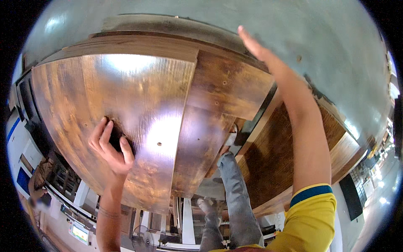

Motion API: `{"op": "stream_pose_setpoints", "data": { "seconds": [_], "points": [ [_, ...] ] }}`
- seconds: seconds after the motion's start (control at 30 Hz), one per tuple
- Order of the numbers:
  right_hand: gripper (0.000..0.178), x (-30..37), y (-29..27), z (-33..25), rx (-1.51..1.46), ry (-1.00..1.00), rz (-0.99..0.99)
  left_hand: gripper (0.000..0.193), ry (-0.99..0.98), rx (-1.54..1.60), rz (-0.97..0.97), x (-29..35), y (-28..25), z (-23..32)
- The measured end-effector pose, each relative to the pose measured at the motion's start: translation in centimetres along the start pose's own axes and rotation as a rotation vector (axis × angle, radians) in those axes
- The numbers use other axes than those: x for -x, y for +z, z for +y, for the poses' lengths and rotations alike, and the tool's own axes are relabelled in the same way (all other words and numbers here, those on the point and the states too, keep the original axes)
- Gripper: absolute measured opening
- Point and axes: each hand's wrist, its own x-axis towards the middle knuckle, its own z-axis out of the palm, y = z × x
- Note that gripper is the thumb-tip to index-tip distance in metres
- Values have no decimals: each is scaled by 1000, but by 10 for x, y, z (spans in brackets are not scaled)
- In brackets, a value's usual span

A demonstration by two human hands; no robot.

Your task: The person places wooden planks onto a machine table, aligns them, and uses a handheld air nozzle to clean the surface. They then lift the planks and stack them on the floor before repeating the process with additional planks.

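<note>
A large glossy wood-grain panel (71,92) lies on top of a stack of brown boards at the left. Above it, my left hand (111,147) has loosely curved fingers, with the thumb apart and nothing held; a dark reflection or shadow shows beside it. Whether the fingertips touch the panel I cannot tell. Farther off to the right, my right hand (253,45) is stretched out edge-on near the stack's far edge, holding nothing. Lower boards (226,84) with small drilled holes stick out from under the panel's right side.
Another dark brown board stack (273,151) with pale edges stands at the right. My legs (237,193) are in the gap between the stacks. Grey floor (336,54) stretches beyond. A fan (143,239), a lit screen (79,233) and another person (40,180) are at the lower left.
</note>
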Motion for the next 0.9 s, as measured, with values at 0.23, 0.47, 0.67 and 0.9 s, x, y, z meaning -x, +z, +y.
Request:
{"op": "stream_pose_setpoints", "data": {
  "seconds": [0.23,0.47,0.67,0.9],
  "points": [
    [120,35,-11,43,204,82,-189,42,43,29,39,-8,7,-1],
    [117,65,-8,39,273,20,-263,40,79,3,68,-7,10,-10],
    [107,98,-4,55,94,-136,-108,36,113,-3,110,-7,12,-11],
    [77,131,16,57,407,-159,273,34,175,-8,166,-9,18,-14]
  ]
}}
